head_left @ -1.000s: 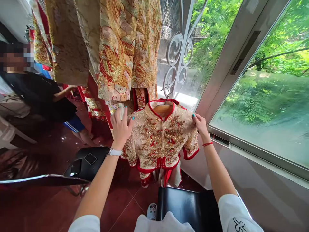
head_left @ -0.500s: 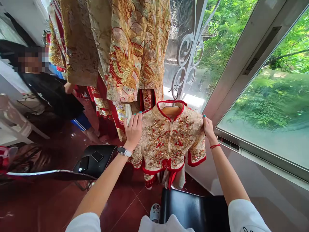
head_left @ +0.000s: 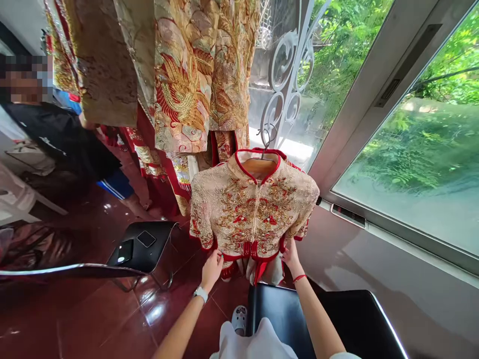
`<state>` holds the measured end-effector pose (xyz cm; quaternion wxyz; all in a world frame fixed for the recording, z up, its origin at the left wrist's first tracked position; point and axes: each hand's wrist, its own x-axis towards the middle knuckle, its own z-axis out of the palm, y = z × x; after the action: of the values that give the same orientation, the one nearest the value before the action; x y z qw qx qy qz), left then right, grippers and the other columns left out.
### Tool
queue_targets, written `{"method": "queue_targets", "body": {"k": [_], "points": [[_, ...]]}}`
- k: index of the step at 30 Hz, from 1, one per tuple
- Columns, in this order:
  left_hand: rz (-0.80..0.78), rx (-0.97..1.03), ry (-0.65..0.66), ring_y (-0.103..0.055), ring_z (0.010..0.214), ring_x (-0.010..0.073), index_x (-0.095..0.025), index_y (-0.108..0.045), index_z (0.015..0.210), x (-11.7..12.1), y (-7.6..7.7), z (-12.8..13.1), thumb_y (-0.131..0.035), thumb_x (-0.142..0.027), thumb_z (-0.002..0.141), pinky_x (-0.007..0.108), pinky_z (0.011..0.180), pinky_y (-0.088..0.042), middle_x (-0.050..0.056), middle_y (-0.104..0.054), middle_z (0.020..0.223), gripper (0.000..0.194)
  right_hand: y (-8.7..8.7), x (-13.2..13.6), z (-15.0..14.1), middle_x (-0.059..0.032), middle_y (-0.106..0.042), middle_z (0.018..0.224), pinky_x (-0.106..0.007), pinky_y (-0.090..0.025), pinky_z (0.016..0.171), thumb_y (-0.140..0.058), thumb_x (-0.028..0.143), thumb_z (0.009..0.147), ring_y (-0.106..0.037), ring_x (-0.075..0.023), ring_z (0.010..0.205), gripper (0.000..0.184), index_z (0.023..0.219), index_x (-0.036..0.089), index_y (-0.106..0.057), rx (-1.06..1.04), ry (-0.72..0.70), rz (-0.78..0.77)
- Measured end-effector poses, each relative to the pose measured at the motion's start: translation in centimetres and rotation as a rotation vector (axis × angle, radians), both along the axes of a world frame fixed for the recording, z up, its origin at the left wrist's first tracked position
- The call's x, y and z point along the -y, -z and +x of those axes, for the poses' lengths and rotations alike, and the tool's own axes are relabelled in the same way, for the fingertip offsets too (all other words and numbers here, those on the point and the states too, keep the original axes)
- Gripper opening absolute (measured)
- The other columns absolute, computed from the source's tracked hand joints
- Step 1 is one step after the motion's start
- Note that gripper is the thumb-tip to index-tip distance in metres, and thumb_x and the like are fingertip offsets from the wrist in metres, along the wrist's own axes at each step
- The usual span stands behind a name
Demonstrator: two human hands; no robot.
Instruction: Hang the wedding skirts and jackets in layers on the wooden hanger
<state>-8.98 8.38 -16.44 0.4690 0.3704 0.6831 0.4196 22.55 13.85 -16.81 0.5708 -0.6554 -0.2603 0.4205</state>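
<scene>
A small cream jacket (head_left: 254,209) with gold and red embroidery and red trim hangs on a wooden hanger (head_left: 259,167) in front of me. My left hand (head_left: 212,268) grips the red hem at its lower left corner, fingers closed on the cloth. My right hand (head_left: 291,257) pinches the hem at the lower right. Red and white cloth (head_left: 258,269) hangs below the hem between my hands.
Long gold and red embroidered robes (head_left: 179,75) hang at upper left. A black chair (head_left: 140,247) with two phones stands at left, another black seat (head_left: 337,319) below me. A person in black (head_left: 63,139) stands at far left. A window (head_left: 411,149) and white scrollwork grille (head_left: 284,80) are at right.
Both hands have dropped from the jacket's shoulders down to its bottom hem. The jacket now hangs straight on its hanger.
</scene>
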Motion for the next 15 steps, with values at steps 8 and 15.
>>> {"method": "queue_targets", "body": {"k": [8, 15], "points": [[-0.275, 0.542, -0.315, -0.067, 0.077, 0.0172, -0.019, -0.056, 0.093, -3.2, 1.9, 1.7, -0.069, -0.030, 0.086, 0.038, 0.078, -0.059, 0.006, -0.061, 0.087, 0.018, 2.5, 2.7, -1.1, -0.0065, -0.071, 0.084, -0.038, -0.055, 0.081, -0.075, 0.052, 0.056, -0.067, -0.0259, 0.088, 0.040, 0.080, 0.023, -0.063, -0.457, -0.148, -0.068], [-0.234, 0.515, -0.437, -0.070, 0.089, 0.0170, -0.023, -0.060, 0.093, -2.9, 2.1, -0.5, -0.067, -0.026, 0.086, 0.034, 0.083, -0.057, 0.004, -0.068, 0.093, 0.010, 4.4, 5.5, -1.1, -0.0036, -0.074, 0.085, -0.039, -0.057, 0.078, -0.089, 0.036, 0.042, -0.070, -0.0247, 0.083, 0.045, 0.078, 0.025, -0.065, -0.516, -0.118, -0.025]]}}
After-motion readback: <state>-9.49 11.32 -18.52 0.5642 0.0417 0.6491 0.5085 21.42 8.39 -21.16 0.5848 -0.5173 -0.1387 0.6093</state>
